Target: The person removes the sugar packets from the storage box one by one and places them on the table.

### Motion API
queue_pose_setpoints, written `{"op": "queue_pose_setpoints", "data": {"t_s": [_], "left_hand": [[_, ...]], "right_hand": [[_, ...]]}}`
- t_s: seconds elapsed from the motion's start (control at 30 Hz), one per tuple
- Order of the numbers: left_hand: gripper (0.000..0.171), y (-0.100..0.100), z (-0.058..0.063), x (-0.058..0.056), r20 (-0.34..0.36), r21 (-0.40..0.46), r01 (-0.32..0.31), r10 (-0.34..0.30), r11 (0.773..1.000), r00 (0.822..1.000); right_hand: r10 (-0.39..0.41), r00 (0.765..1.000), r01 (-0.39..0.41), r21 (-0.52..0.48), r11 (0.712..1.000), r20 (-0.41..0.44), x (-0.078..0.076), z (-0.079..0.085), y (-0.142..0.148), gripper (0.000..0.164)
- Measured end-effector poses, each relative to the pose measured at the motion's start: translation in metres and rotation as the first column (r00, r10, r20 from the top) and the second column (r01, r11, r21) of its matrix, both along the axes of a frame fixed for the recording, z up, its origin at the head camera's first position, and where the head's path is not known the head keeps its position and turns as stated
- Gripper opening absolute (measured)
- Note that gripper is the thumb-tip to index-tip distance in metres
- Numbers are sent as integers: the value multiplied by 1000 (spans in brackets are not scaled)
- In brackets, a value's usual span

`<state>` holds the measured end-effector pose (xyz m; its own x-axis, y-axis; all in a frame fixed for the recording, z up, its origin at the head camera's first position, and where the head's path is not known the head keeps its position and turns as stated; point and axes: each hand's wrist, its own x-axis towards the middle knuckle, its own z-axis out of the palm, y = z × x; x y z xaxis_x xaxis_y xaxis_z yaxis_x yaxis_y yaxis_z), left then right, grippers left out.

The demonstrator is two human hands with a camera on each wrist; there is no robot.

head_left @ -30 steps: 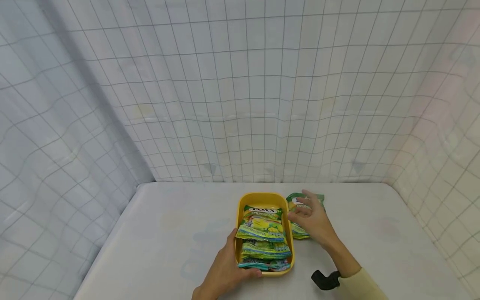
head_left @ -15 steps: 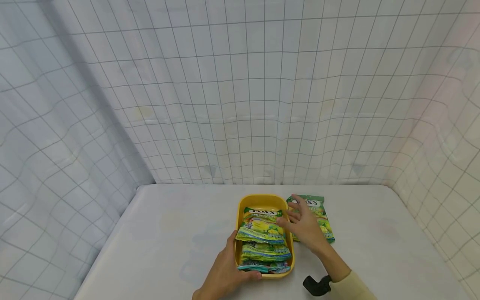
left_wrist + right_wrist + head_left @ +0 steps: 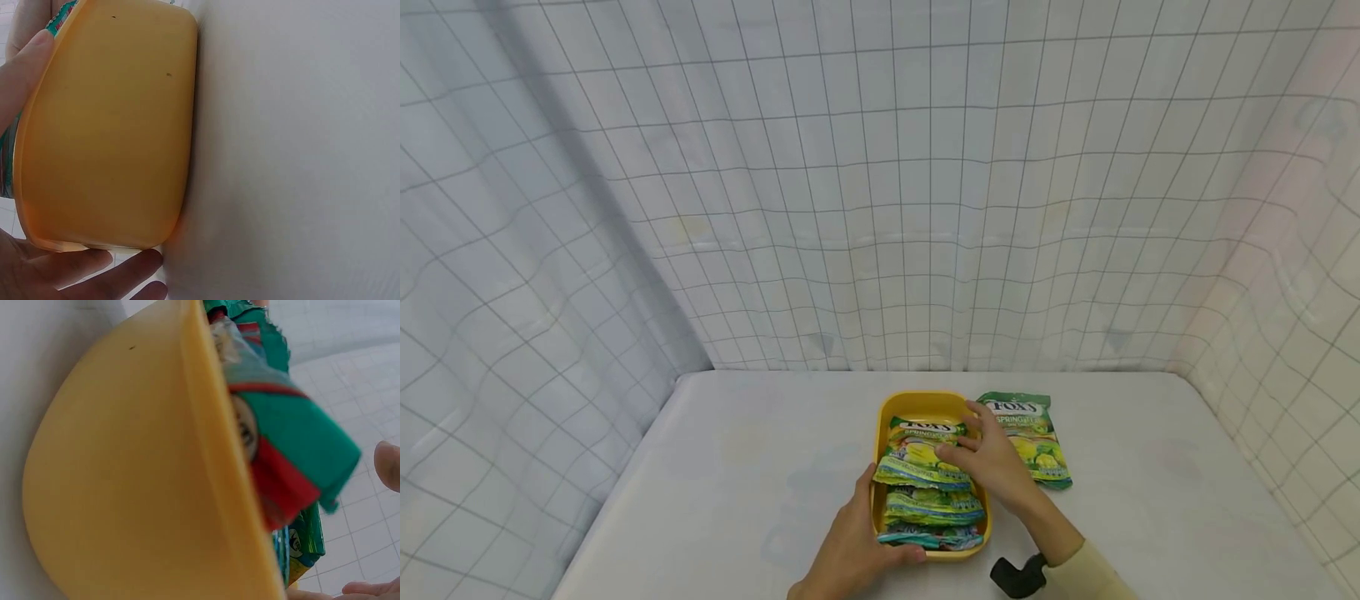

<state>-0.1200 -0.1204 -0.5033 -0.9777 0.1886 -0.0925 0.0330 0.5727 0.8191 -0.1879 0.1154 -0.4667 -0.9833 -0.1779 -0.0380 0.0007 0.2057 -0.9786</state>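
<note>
A yellow plastic tub (image 3: pixel 925 396) stands on the table in the head view. Inside, overlapping candy bags lie in a row: a green-yellow FOX'S bag (image 3: pixel 917 458) at the top, a similar bag (image 3: pixel 934 505) below it, a teal one (image 3: pixel 934 537) nearest me. My left hand (image 3: pixel 850 542) grips the tub's near-left corner, thumb on the near rim and fingers along the left wall. Over the tub's right rim hovers my right hand (image 3: pixel 996 467), thumb and fingers spread apart, apparently holding nothing. The right wrist view shows its thumb (image 3: pixel 389 465) away from the bags.
Another FOX'S candy bag (image 3: pixel 1037 437) lies flat on the white table (image 3: pixel 760 483), right of the tub and partly behind my right hand. Grid-patterned white sheets (image 3: pixel 910 183) enclose the back and sides. A black object (image 3: pixel 1018 577) sits at my right wrist.
My right hand has moved left, from above the loose candy bag to over the tub's right rim. More of that bag now shows. The left hand and tub have stayed put.
</note>
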Motion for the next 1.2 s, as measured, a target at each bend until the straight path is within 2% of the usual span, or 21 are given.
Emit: {"op": "queue_pose_setpoints", "data": {"t_s": [0.4, 0.57, 0.83, 1.03, 1.2], "left_hand": [[135, 0, 2, 0, 8, -8, -12, 12, 1000, 1000], [134, 0, 1, 0, 3, -5, -6, 6, 1000, 1000], [133, 0, 0, 0, 1, 7, 0, 0, 1000, 1000], [134, 1, 0, 0, -2, -14, -7, 7, 1000, 1000], [134, 1, 1, 1, 4, -18, -12, 13, 1000, 1000]], "right_hand": [[53, 997, -47, -101, 994, 62, 1, 1, -7, 99], [55, 996, -48, -93, 995, 65, 0, 1, -8, 100], [44, 993, -28, -150, 988, 107, -3, 1, -9, 99], [41, 996, -36, -67, 997, 77, -1, -1, -15, 98], [14, 999, -17, 76, 997, 45, 1, -2, -22, 97]]}}
